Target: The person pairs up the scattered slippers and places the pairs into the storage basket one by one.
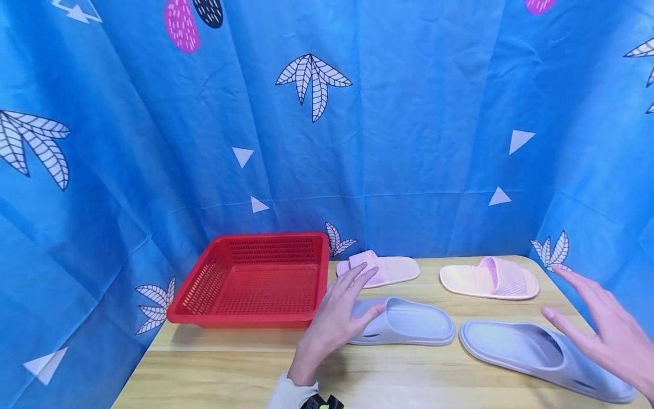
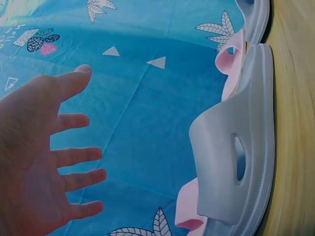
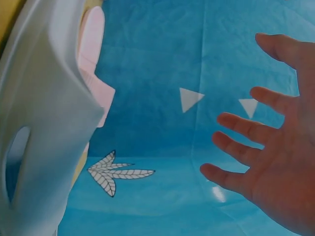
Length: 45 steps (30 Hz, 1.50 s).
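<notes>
My left hand (image 1: 337, 309) hovers over the toe end of a grey slipper (image 1: 419, 322), fingers spread and holding nothing. In the left wrist view that grey slipper (image 2: 221, 162) stands apart from the fingers. On the right, my right hand (image 1: 608, 329) is held above the second grey slipper (image 1: 531, 349), its fingers straight and apart. The right wrist view shows this slipper (image 3: 49, 113) to one side of the bare palm. Behind the grey pair lie two pink slippers, one at the back middle (image 1: 395, 270) and one at the back right (image 1: 490, 278); the left fingertips overlap the first in the head view.
A red plastic basket (image 1: 250, 322) with perforated walls and nothing in it sits on the left of the wooden table (image 1: 230, 375). A blue patterned curtain (image 1: 409, 142) hangs behind the table and along both sides.
</notes>
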Tool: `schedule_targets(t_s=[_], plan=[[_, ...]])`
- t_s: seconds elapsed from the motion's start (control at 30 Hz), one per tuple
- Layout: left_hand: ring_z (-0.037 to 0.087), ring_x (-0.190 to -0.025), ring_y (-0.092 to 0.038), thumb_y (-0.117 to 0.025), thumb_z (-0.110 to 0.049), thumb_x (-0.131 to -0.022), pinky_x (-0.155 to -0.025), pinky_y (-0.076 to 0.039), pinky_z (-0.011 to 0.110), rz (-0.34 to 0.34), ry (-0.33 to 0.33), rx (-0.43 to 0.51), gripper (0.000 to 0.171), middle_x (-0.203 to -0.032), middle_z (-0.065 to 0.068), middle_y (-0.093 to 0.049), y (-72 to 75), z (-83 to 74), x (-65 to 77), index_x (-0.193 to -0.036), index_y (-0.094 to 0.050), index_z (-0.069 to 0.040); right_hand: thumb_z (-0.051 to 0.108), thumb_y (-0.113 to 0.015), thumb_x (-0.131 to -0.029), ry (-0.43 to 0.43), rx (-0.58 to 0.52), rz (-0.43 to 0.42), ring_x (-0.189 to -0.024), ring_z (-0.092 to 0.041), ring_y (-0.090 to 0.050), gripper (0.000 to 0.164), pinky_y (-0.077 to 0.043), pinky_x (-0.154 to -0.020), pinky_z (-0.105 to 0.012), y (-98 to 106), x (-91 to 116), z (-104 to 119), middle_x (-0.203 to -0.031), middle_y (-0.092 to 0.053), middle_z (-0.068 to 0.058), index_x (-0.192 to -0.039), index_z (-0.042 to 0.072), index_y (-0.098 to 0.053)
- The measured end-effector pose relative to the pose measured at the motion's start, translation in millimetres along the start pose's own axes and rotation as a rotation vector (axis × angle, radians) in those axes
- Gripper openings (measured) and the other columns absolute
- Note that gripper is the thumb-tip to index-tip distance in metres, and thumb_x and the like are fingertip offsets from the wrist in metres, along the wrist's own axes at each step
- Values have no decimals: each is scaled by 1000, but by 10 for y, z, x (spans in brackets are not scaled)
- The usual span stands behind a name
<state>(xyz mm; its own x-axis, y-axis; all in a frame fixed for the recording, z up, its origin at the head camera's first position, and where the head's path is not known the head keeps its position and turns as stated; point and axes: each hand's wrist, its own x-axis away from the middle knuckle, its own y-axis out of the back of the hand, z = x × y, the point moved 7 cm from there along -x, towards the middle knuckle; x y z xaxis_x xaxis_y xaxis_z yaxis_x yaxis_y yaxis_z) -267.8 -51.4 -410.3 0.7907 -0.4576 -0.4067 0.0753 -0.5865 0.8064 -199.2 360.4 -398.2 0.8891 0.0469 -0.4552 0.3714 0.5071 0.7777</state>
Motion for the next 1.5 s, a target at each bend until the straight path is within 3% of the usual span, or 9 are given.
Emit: schedule_targets(t_s=[0.2, 0.37, 0.57, 0.8, 1.0, 1.3, 1.5], plan=[[21, -150, -32, -53, -66, -96, -114, -32, 62, 26, -4, -4, 74, -164, -2, -34, -54, 17, -42, -161, -32, -37, 24, -76, -93, 22, -9, 10, -144, -59, -19, 86, 1, -113, -76, -45, -18, -1, -162, -28, -29, -164, 18, -27], [21, -150, -32, -53, -67, -96, -115, -32, 60, 55, -16, 8, 75, -165, -2, -34, -127, 17, -68, -160, -34, -35, 23, -78, -91, 24, -9, 12, -140, -62, -22, 88, 1, -112, -77, -69, 39, -41, -157, -31, -33, -163, 17, -28], [20, -150, -32, -55, -68, -95, -116, -31, 59, 84, 17, 17, 75, -164, -2, -35, -167, 62, -15, -159, -37, -35, 25, -80, -90, 4, 12, 53, -134, -66, -25, 90, -6, -104, -83, -193, 115, -101, -153, -33, -37, -162, 12, -29], [23, -150, -34, -54, -68, -96, -117, -31, 59, 91, 0, 9, 75, -164, -2, -35, -220, 77, 25, -160, -36, -34, 25, -83, -87, -1, 21, 74, -127, -65, -32, 92, -10, -103, -82, -297, 212, -178, -145, -40, -39, -160, 7, -31], [24, -148, -37, -57, -65, -96, -115, -33, 60, 93, -14, -3, 73, -162, -1, -39, -269, 76, 83, -158, -39, -31, 29, -85, -84, -28, 43, 130, -119, -60, -36, 96, -25, -90, -74, -416, 328, -248, -140, -42, -37, -159, 4, -31], [30, -145, -40, -59, -64, -95, -114, -35, 59, 89, -33, -19, 72, -159, 3, -43, -354, 108, 99, -156, -44, -29, 39, -82, -87, -79, 73, 230, -119, -62, -35, 95, -26, -92, -73, -588, 389, -379, -140, -40, -38, -157, 3, -31], [31, -146, -40, -61, -65, -94, -115, -33, 58, 140, -9, -6, 75, -161, 2, -41, -494, 157, 77, -158, -40, -31, 37, -88, -80, -17, 69, 199, -120, -57, -37, 99, -25, -93, -73, -610, 468, -445, -138, -43, -37, -157, 3, -34]])
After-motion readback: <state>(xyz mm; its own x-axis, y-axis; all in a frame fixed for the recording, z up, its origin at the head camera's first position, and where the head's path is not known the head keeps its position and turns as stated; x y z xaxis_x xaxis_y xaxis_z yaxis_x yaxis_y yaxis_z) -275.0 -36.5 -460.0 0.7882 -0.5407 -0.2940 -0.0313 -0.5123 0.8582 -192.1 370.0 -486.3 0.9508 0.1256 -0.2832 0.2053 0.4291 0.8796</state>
